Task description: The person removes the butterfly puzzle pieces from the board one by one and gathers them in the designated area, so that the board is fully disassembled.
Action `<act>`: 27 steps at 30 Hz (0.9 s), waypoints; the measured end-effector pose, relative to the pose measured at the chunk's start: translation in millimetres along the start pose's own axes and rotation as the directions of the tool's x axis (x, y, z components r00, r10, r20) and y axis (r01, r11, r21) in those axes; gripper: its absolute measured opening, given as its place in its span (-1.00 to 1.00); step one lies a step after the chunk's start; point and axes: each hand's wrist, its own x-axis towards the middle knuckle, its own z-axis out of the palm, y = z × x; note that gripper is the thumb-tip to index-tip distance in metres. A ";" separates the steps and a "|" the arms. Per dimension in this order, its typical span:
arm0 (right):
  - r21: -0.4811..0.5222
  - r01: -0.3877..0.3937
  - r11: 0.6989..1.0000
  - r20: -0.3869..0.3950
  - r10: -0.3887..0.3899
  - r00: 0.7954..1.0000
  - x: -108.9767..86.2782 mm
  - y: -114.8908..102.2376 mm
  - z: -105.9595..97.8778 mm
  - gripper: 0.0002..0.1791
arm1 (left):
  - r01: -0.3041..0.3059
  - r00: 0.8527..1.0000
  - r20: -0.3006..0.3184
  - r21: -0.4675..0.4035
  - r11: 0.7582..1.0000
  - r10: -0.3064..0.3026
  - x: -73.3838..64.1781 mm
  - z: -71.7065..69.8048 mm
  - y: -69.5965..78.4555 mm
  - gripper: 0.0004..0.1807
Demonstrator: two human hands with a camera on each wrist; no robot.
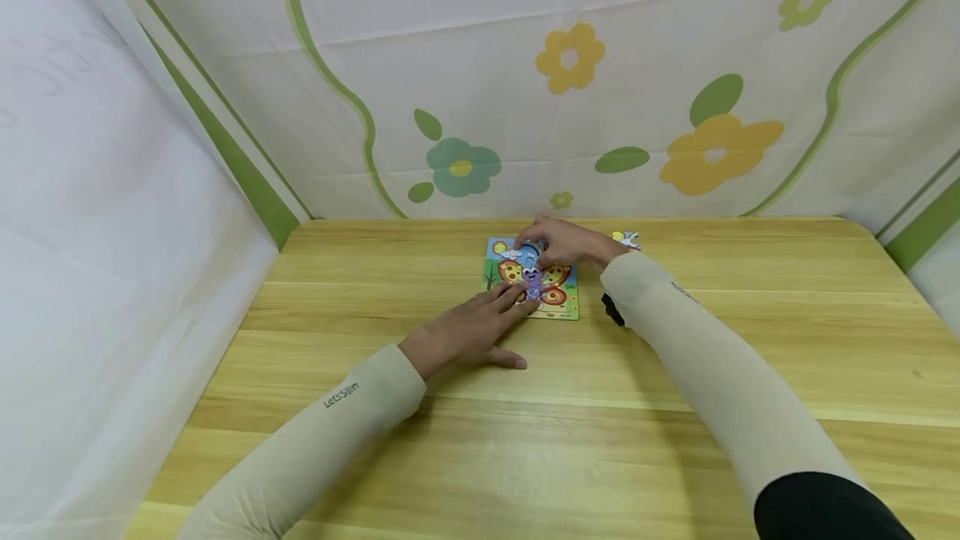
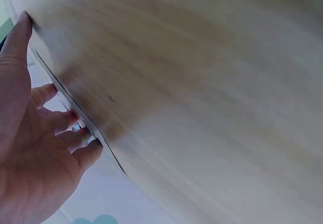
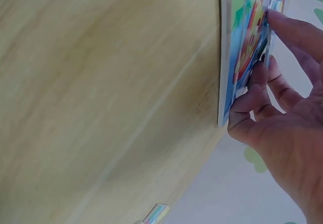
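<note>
A butterfly jigsaw puzzle [image 1: 555,298] lies flat on the table, with a purple butterfly body, orange spotted wings and a sun in one corner. My left hand [image 1: 480,325] rests on its near left part, fingers extended and thumb out on the tabletop. In the left wrist view, the fingertips [image 2: 88,153] touch the board's edge. My right hand [image 1: 562,242] reaches over the puzzle's far side and pinches a blue puzzle piece [image 1: 531,250] between thumb and fingers. In the right wrist view, the fingers [image 3: 250,100] partly hide that piece.
A loose puzzle piece [image 1: 626,238] lies right of the board near the table's far edge, partly behind my right forearm. A black device [image 1: 612,311] sits at my right wrist. White curtains with printed flowers [image 1: 570,58] stand behind and beside the wooden table [image 1: 525,457].
</note>
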 end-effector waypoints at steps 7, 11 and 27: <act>0.006 0.001 1.000 -0.025 -0.001 1.000 -1.1 -0.1 1.3 -0.48 | 0.003 1.000 0.007 -0.005 1.000 -0.003 0.9 1.2 -1.2 0.05; 0.016 -0.001 1.000 -0.035 0.002 0.999 -2.2 0.0 2.3 -0.47 | 0.001 1.000 0.008 -0.006 1.000 -0.001 0.8 2.3 -0.9 0.05; 0.068 0.016 0.998 -0.060 -0.012 0.998 -7.1 -1.9 0.8 -0.46 | 0.002 1.000 0.001 0.013 1.000 -0.002 1.3 2.3 -0.4 0.04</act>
